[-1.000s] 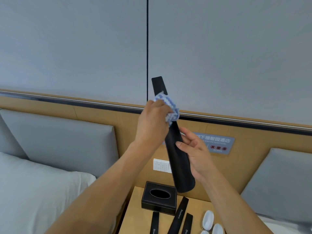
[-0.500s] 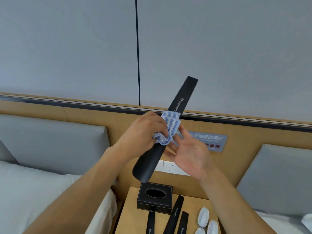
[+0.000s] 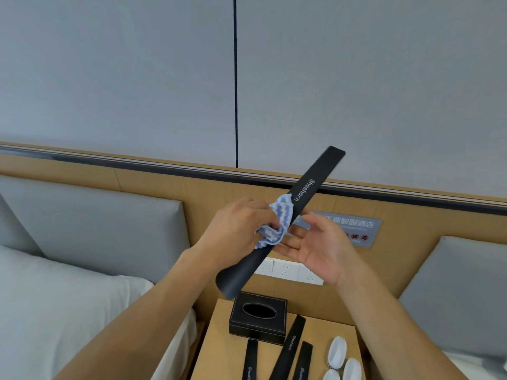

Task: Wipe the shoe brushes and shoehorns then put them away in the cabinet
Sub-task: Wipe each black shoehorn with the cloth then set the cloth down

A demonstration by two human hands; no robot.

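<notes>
Black shoehorn (image 3: 277, 229), held slantwise above the tissue box (image 3: 258, 319), swung from upright a second ago to expose its lettered face: left hand (image 3: 236, 231) clutches the blue-striped cloth (image 3: 275, 226) at mid-length, right hand (image 3: 315, 248) supports with loose fingers; wiping seemingly unfinished.

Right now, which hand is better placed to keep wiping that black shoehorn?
The left hand: it already grips the blue striped cloth against the middle of the shoehorn. The right hand supports the shoehorn from the other side with loosely spread fingers.
</notes>
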